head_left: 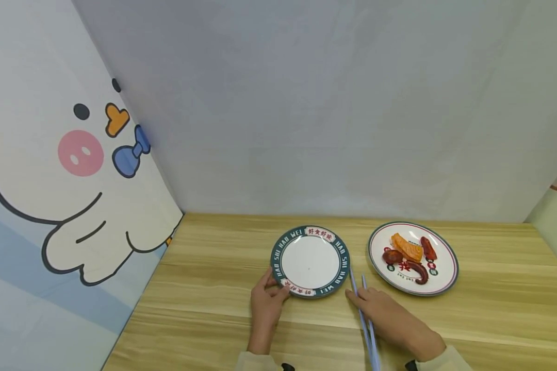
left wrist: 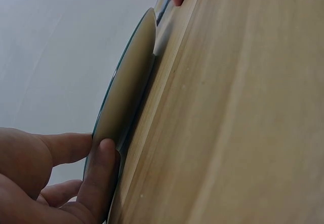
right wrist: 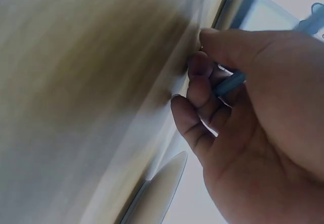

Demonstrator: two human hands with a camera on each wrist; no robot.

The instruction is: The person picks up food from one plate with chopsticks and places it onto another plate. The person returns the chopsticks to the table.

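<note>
A round plate with a dark green lettered rim (head_left: pixel 278 252) and a white centre lies on the table. My left hand (head_left: pixel 266 304) holds its near left edge; in the left wrist view the thumb and fingers (left wrist: pixel 104 168) pinch the rim. Between the two plates, my right hand (head_left: pixel 392 317) grips a pair of light blue chopsticks (head_left: pixel 370 342), their tips pointing away beside the green plate. One chopstick (right wrist: pixel 230 83) runs through the curled fingers in the right wrist view. Past this hand, a white plate (head_left: pixel 451 268) bears an orange salmon slice (head_left: pixel 406 248) and a curled tentacle (head_left: pixel 419 270).
Also on the white plate are a red sausage-like piece (head_left: pixel 428 248) and a round brown piece (head_left: pixel 392 256). The wooden table (head_left: pixel 204 293) meets a pale cloth wall (head_left: pixel 306 129) behind. A cartoon-printed panel (head_left: pixel 28 206) stands at the left.
</note>
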